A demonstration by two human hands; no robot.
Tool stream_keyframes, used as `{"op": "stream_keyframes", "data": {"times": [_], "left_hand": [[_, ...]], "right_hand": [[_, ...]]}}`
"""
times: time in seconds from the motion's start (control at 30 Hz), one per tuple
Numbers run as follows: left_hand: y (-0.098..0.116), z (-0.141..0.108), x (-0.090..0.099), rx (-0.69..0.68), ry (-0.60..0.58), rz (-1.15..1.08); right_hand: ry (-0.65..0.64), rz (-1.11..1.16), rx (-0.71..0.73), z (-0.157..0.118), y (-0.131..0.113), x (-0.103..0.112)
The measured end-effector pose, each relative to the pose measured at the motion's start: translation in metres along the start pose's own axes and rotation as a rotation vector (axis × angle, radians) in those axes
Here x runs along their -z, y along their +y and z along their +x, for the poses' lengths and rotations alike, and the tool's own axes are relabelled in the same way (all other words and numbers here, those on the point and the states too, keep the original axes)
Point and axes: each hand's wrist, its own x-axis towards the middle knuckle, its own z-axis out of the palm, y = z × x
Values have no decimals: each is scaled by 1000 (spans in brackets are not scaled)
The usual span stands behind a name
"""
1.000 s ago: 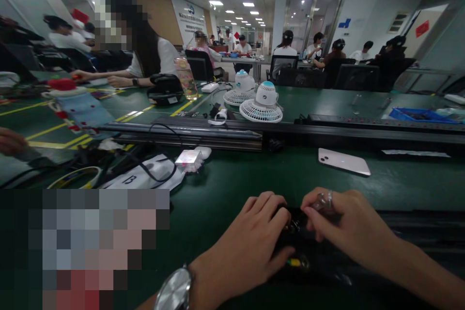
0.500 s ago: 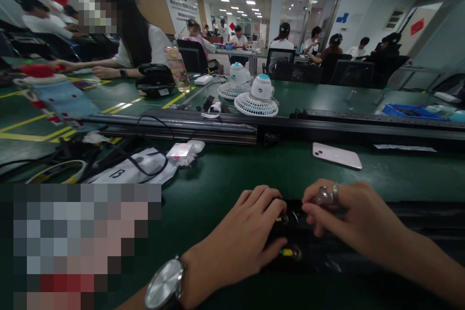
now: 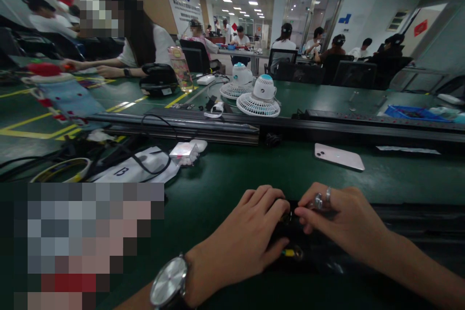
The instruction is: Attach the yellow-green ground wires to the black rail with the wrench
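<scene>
My left hand (image 3: 250,230), with a watch (image 3: 169,281) on its wrist, is curled over the near end of a long, shiny black bar (image 3: 421,215). Between its thumb and index finger a short yellow-green wire (image 3: 289,253) with a ring-shaped metal end shows against the black. My right hand (image 3: 334,213) wears rings and is just to the right, over the same bar. Its thumb and index finger are pinched together close to my left fingertips; whatever they hold is too small to make out. A second metal piece there is mostly covered by my left index finger.
Beyond my hands lie a pink phone (image 3: 339,156), a small clear box (image 3: 184,153) and a white bag (image 3: 127,167) marked 13. Dark rails (image 3: 327,127) cross the green table. Two white fans (image 3: 258,98) stand behind them. A co-worker (image 3: 145,38) sits at the left.
My right hand has moved slightly left, bringing its pinched fingertips nearer my left index finger. The metal ring seen between the hands is now mostly hidden. The view has shifted slightly.
</scene>
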Motion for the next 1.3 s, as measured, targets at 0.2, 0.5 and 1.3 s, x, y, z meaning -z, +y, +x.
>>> {"op": "stream_keyframes", "data": {"times": [0.2,0.5,1.3], "left_hand": [[0,-1,0,-10,14,4],[1,-1,1,4,-5,-5],[-2,-1,-2,-7,-29,2]], "right_hand": [[-4,29,4,-1,0,-2],[26,-37,67,-2,-1,1],[10,-19,88,-1,5,-2]]}}
